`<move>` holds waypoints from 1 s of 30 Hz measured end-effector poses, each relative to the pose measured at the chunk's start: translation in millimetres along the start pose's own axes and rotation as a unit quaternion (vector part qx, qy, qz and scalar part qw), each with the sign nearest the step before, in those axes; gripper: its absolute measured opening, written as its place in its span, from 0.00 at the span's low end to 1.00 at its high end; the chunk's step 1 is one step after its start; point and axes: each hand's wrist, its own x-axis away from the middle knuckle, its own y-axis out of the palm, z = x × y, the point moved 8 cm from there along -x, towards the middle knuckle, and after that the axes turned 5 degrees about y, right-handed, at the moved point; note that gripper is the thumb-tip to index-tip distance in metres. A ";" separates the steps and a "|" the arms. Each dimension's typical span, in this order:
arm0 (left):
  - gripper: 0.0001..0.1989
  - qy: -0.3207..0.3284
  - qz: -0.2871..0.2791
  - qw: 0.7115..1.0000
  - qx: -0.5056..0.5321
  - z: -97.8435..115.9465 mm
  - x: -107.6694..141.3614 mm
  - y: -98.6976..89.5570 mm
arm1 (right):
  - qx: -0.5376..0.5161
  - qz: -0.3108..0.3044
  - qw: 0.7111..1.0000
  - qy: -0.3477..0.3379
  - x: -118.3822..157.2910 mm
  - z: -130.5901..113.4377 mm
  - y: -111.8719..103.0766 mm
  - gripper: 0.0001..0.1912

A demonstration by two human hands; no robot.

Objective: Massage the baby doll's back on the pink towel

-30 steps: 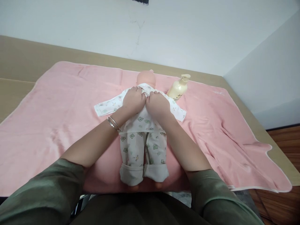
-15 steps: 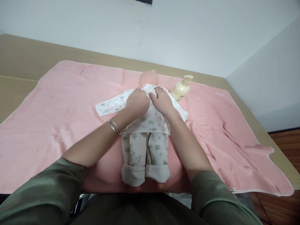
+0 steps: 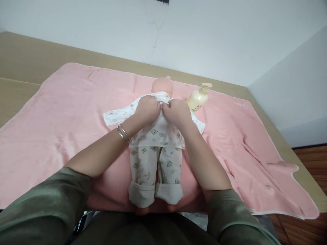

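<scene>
A baby doll (image 3: 161,85) lies on a pink blanket, its feet toward me. It wears a white printed baby top (image 3: 163,134) and matching pants (image 3: 146,166) with rolled cuffs. Both my hands are at the upper chest of the top. My left hand (image 3: 148,109) is closed on the fabric at the left of the opening. Close beside it, my right hand (image 3: 178,112) pinches the other edge of the top. The fingertips nearly meet, and whatever fastening lies between them is hidden. The top's sleeves spread out to both sides.
A cream pump bottle (image 3: 198,98) stands on the blanket, just right of the doll's head. The pink blanket (image 3: 76,102) covers much of the wooden table (image 3: 102,59). A white wall (image 3: 204,37) rises behind the table.
My right hand has curled its fingers in and gathered the top's edge close to my left hand. The doll's legs have shifted slightly left and toward me in view.
</scene>
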 end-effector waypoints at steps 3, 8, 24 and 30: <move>0.17 0.009 0.004 1.000 -0.025 13.6 8.8 -4.4 | -0.038 -0.007 0.999 -0.008 -13.1 11.3 4.9 0.20; 0.15 0.010 0.014 0.999 -0.027 23.8 15.7 -8.4 | -0.021 -0.002 1.000 -0.020 -22.9 15.3 15.7 0.23; 0.23 -0.059 0.024 0.993 0.099 -18.9 -4.2 9.5 | -0.073 -0.005 0.997 -0.018 -29.9 15.8 30.9 0.30; 0.24 -0.061 -0.002 0.995 0.078 -13.4 -0.6 6.0 | -0.082 -0.003 0.997 -0.006 -35.6 22.4 39.3 0.35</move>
